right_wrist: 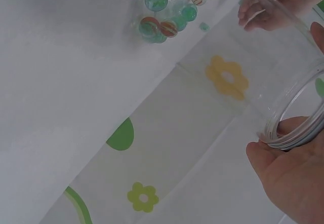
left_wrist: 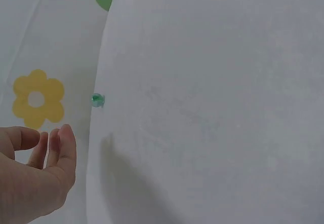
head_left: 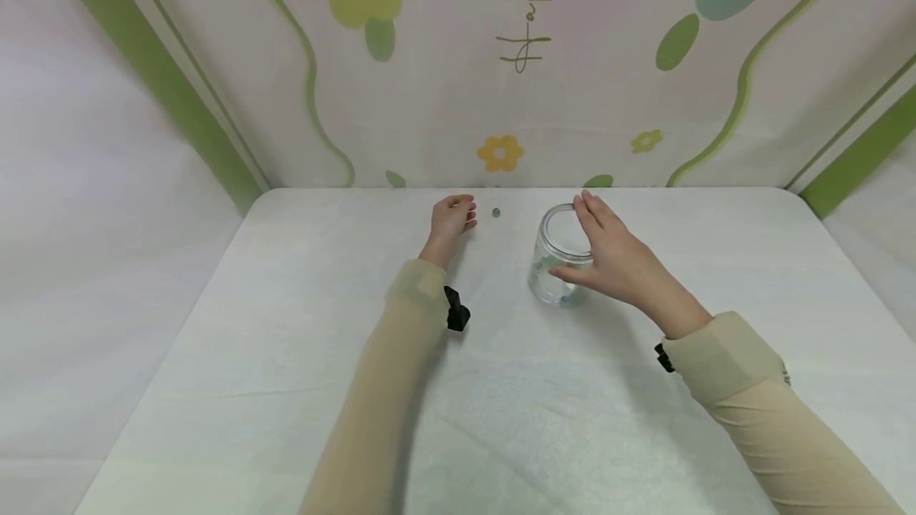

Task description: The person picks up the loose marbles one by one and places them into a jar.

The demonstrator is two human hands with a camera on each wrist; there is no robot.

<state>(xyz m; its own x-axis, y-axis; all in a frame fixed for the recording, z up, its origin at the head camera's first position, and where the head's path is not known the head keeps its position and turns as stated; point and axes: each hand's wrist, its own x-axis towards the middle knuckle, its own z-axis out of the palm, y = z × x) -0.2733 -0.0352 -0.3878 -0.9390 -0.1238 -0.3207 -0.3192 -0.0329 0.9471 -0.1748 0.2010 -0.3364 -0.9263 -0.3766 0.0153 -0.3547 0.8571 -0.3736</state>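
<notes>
A clear round jar [head_left: 549, 261] stands upright on the table, and my right hand [head_left: 622, 261] grips it near the rim, thumb on the near side and fingers at the far side. Through its wall the right wrist view shows several green and orange-streaked glass marbles [right_wrist: 156, 1] at the bottom. To the jar's left, one green marble [head_left: 496, 213] lies alone close to the table's far edge. My left hand [head_left: 451, 221] is just left of that marble, apart from it, fingers loosely bent with nothing between them. In the left wrist view the same marble [left_wrist: 97, 100] sits beyond the fingertips.
A white cloth covers the table [head_left: 286, 324]. Directly behind its far edge hangs a curtain [head_left: 429, 102] printed with flowers and green stems. Small black devices [head_left: 456, 310] are strapped at both wrists.
</notes>
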